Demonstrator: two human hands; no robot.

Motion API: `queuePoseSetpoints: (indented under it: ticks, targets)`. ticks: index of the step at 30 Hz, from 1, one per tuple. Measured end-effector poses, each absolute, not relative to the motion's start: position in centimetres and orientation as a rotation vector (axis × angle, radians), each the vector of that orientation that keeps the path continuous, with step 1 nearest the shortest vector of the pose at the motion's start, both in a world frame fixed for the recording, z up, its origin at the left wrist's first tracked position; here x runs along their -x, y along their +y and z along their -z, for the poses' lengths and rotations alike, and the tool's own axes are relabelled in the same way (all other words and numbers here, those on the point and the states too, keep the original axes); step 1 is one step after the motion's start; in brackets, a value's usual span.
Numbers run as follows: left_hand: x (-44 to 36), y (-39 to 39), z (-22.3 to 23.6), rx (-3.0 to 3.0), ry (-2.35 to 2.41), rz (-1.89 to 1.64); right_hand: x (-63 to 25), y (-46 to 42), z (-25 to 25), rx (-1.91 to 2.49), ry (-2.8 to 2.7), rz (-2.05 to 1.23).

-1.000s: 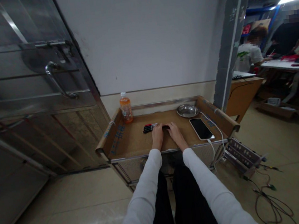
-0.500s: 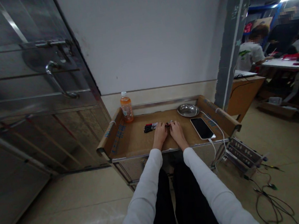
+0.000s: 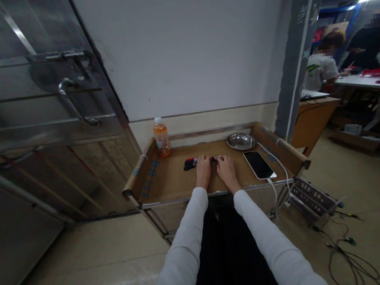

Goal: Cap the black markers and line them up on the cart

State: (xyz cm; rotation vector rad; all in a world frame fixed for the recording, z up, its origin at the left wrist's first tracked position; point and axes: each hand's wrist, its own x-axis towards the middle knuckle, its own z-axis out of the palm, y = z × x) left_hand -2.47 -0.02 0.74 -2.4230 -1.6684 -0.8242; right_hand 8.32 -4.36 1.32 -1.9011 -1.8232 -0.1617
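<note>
Pens (image 3: 189, 164) by the left hand (image 3: 203, 172)

The pens (image 3: 189, 163) lie near the middle of the bench (image 3: 170, 183), with the left hand (image 3: 203, 170) at their right end and the right hand (image 3: 226, 169) just right of it. The bottle (image 3: 162, 140) stands in the far left corner. The dish (image 3: 240, 141) sits far right, the phone (image 3: 260, 165) before it. Behind the bench is the wall (image 3: 194, 55); left, the door (image 3: 35, 110).

Plastic pens (image 3: 189, 164), matt cardboard (image 3: 171, 179), shiny metal dish (image 3: 240, 141).
</note>
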Motion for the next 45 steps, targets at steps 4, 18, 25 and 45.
queuePoseSetpoints:
  ticks: [4,18,25,45]
  targets:
    - [2.4,-0.2,-0.8,2.346,-1.694,0.818,-8.2,-4.7,-1.3,1.978,-1.748,0.205]
    - [2.4,-1.1,-1.3,2.349,-1.715,0.772,-8.2,-4.5,-0.9,1.971,-1.744,0.263]
    - [2.8,-2.9,-2.5,2.071,-1.972,0.873,-8.2,-4.7,-1.1,1.917,-1.824,0.265]
    - [3.1,-3.6,-1.7,2.095,-1.934,0.814,-8.1,-4.2,-0.9,1.923,-1.824,0.248]
